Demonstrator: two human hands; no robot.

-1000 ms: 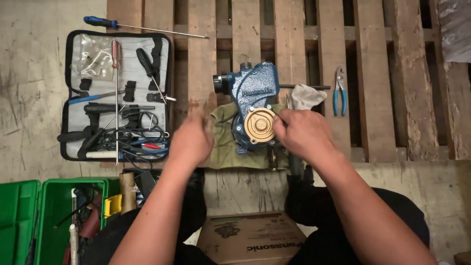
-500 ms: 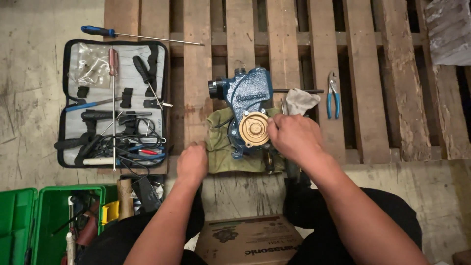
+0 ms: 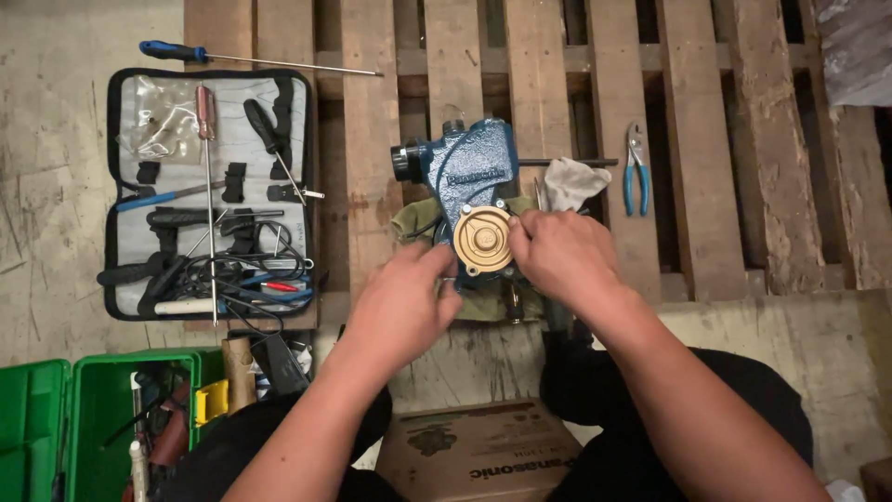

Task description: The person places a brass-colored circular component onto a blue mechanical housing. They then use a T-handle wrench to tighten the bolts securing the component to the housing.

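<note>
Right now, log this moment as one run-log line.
left hand: touching brass round cover | right hand: gripping cover's right edge | blue pump body: on wooden pallet | pliers: right, untouched

A workshop: bare concrete floor (image 3: 56, 214), wooden pallet (image 3: 706, 139) as bench, open tool case (image 3: 209, 191) at left, green toolbox (image 3: 102, 409) lower left.

The left hand (image 3: 401, 307) has risen from the green cloth (image 3: 413, 221) to the brass cover's (image 3: 482, 240) edge, opposite the right hand (image 3: 557, 256).

Wooden pallet (image 3: 706, 112) on concrete floor (image 3: 56, 186), bearing pliers (image 3: 636, 167), screwdriver (image 3: 251, 59), tool case (image 3: 209, 191)
</note>
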